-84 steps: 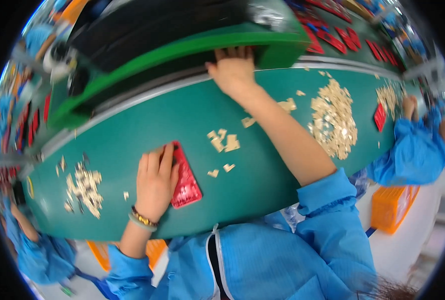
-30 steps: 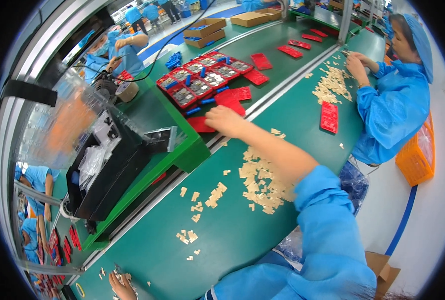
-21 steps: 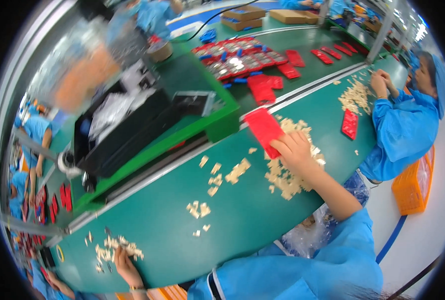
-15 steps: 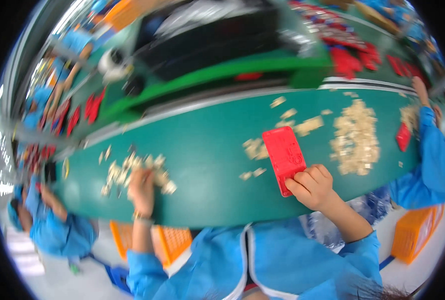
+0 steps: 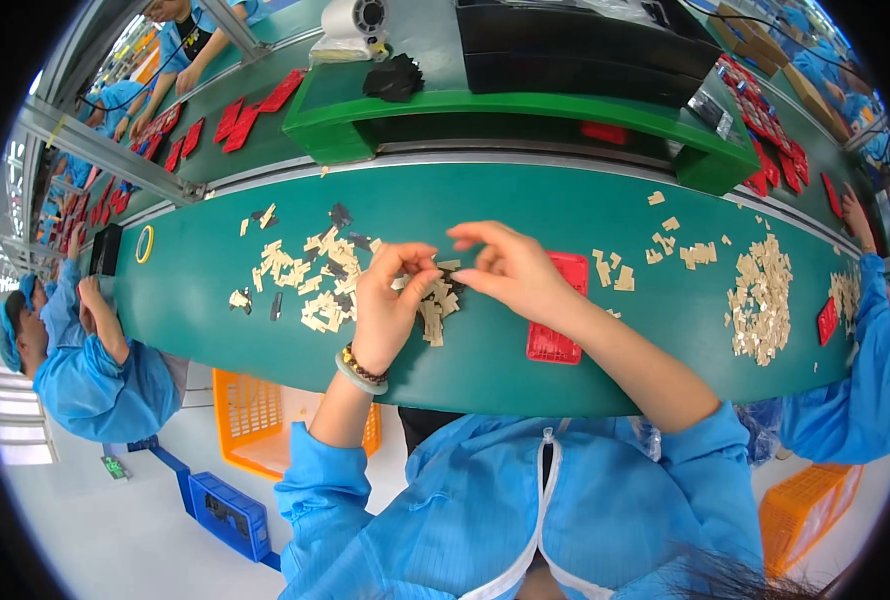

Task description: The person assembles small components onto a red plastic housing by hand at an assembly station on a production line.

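Observation:
My left hand [image 5: 385, 300] is over the near-middle of the green table, thumb and forefinger pinched together. Whatever it holds, if anything, is too small to make out. Facing it, my right hand [image 5: 513, 268] has its thumb and fingers apart. Between and below the hands lies a heap of small cream and black pieces [image 5: 435, 325]. A red rectangular plastic case [image 5: 555, 345] lies on the table beneath my right wrist, partly covered by it. Left of my left hand, more flat cream pieces [image 5: 283, 265] are scattered, with black pieces [image 5: 341, 215] among them.
A large cream pile [image 5: 762, 310] lies at right, near a co-worker's blue sleeve [image 5: 845, 350]. A green shelf [image 5: 525, 108] carrying a black box [image 5: 585, 50] spans the back. A yellow tape roll [image 5: 145, 244] stands at left. An orange crate [image 5: 250, 420] sits below the table edge.
The red case has gone from my right hand onto the table. My right hand has moved left and opened; my left hand has moved right, bringing both close together. The view has shifted.

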